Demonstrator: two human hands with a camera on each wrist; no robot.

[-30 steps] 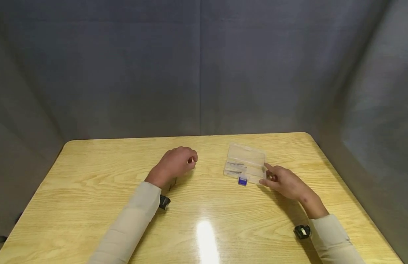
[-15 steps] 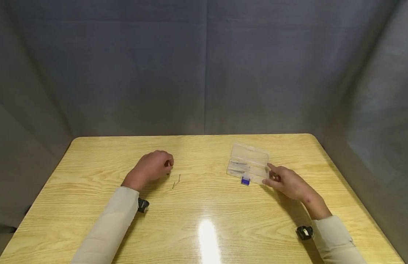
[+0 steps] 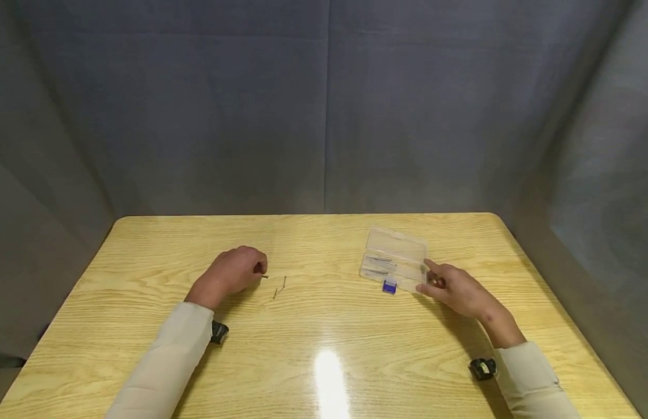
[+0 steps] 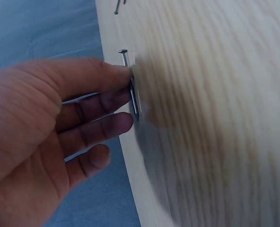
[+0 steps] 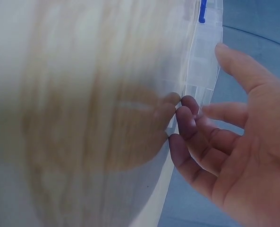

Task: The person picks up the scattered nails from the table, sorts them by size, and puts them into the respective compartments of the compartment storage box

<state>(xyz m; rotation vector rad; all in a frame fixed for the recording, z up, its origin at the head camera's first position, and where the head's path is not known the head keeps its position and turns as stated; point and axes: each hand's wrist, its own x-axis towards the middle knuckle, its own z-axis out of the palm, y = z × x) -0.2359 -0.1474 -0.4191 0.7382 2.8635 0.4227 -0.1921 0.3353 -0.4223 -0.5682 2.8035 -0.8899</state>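
Nail point(image 4: 134, 98) gleams silvery grey, slim and straight, flat-headed and pointed.

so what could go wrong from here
The slim nail could slip from the pinch of the left hand. Its pointed end lies close to the fingers and might prick them. The right hand is on the open box; a nudge could shift the metal pieces inside.
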